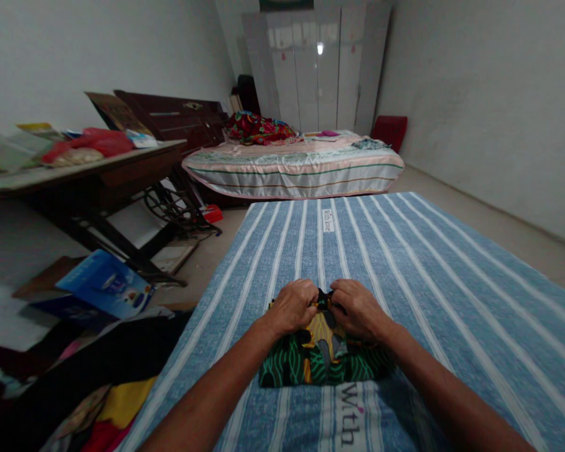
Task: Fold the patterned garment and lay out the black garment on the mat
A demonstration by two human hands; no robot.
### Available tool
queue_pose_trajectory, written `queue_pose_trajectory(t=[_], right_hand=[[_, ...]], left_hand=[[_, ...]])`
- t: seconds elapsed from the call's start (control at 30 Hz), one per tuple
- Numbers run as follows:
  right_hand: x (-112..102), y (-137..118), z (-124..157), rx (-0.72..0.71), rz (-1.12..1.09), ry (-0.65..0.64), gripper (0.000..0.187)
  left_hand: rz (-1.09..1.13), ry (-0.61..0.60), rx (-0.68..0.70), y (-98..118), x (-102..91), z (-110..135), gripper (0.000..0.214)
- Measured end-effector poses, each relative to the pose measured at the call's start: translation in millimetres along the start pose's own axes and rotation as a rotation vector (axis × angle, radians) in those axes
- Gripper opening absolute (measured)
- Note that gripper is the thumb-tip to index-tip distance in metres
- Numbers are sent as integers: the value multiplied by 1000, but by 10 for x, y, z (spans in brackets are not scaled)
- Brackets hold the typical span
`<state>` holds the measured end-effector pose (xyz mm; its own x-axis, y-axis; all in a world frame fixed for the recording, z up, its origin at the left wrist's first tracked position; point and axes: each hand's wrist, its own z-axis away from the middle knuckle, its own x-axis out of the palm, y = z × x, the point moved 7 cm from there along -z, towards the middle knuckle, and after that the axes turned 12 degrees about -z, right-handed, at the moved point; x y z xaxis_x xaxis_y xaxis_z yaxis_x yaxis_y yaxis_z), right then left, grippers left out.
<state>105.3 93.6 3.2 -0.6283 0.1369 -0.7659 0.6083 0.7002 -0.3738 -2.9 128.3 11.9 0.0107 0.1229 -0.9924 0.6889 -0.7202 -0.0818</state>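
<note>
A folded patterned cloth [322, 361], black with green wavy lines and yellow and grey shapes, lies on the blue striped sheet [282, 251]. It looks like a garment, but its exact kind does not show. My left hand [295, 306] is closed on the cloth's far edge, left of its middle. Just to the right, my right hand [355, 306] pinches the same far edge. A short stretch of dark fabric shows between the two hands. Both sets of fingertips are partly hidden in the folds.
On the left stands a sewing machine table [122, 163] with bags on it. Below it sits a blue box [106, 289], and dark and coloured clothes [122, 402] lie nearer. A bed [292, 169] and a wardrobe [306, 69] stand beyond the striped surface.
</note>
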Motion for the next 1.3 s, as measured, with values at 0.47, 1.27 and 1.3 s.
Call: queue_pose_trajectory(t=[0.47,1.27,1.3], right_hand=[[-53,-214,96,-179,164,70,16],[-86,3,96,157,390,-48,11],[-86,18,94,181,389,-68,12]], left_hand=[[-297,-78,8,144,-62,110,13],[-153,-162,26,191,-54,139,19],[-144,-164,30,190,-57,131,20]])
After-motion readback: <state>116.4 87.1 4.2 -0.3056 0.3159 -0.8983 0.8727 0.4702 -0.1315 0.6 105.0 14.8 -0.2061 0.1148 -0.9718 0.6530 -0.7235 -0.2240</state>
